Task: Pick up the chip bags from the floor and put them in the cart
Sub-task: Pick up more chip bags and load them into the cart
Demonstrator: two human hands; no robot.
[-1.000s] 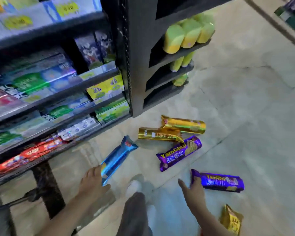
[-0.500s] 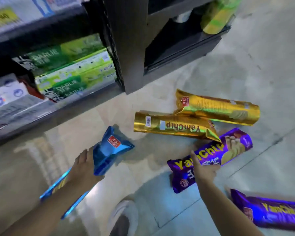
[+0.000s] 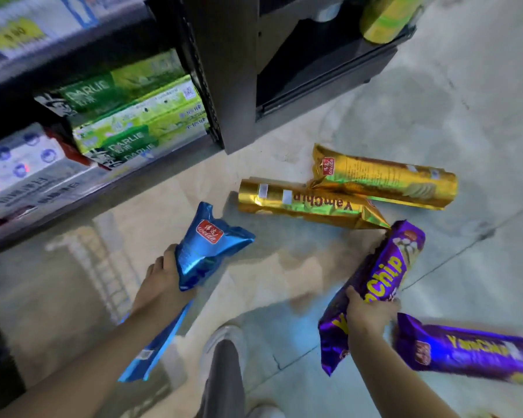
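The person's left hand [image 3: 163, 279] kept a closed grip around the middle of a blue chip bag [image 3: 204, 251], the bag's sealed top pointing toward 1 o'clock and its lower end trailing under the forearm. The right hand [image 3: 367, 313] closed its grip on a purple chip bag [image 3: 384, 276], which slanted from 7 o'clock up toward 1 o'clock with its upper end close to the corner of a gold bag. Two gold chip bags lay on the floor [image 3: 465, 116] at about 12 o'clock from that hand: the nearer gold bag [image 3: 311, 205] with its lettering upside down, and the farther gold bag [image 3: 384, 178] overlapping it at one end. A second purple bag [image 3: 468, 352] lay at 3 o'clock, just beside the right wrist. A dark shelf [image 3: 224, 70] of green boxes [image 3: 139, 116] stood at 10 o'clock. A white shoe [image 3: 221, 337] showed between the arms.
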